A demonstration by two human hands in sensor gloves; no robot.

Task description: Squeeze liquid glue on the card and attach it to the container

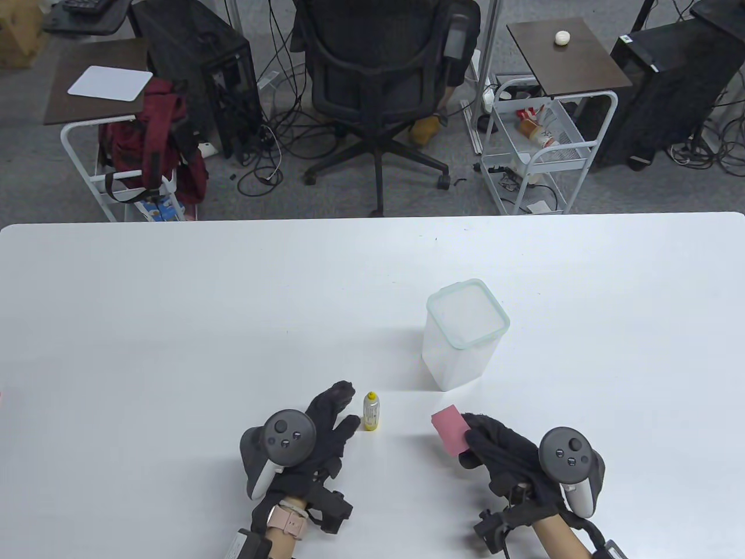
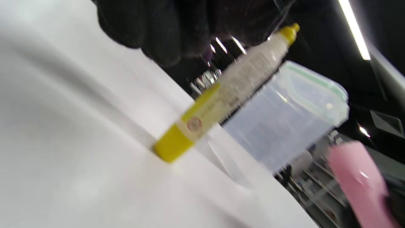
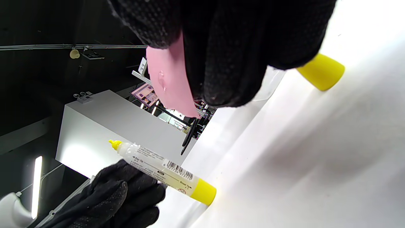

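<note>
The glue bottle [image 1: 371, 410] has a yellow tip and a yellow base and stands upright on the white table [image 1: 174, 326]. My left hand [image 1: 351, 407] is open right beside it on its left, fingers spread toward it without gripping. My right hand [image 1: 467, 435] holds the pink card [image 1: 448, 430] just above the table, right of the bottle. In the right wrist view the card [image 3: 169, 82] carries small glossy drops. The clear container [image 1: 465, 332], with a green-rimmed lid, stands behind the card. The left wrist view shows the bottle [image 2: 227, 91], the container [image 2: 284, 117] and the card [image 2: 357, 183].
A yellow cap-like piece [image 3: 321, 71] lies on the table under my right hand, seen only in the right wrist view. The table's far edge [image 1: 372, 218] faces an office chair [image 1: 378, 75] and side carts.
</note>
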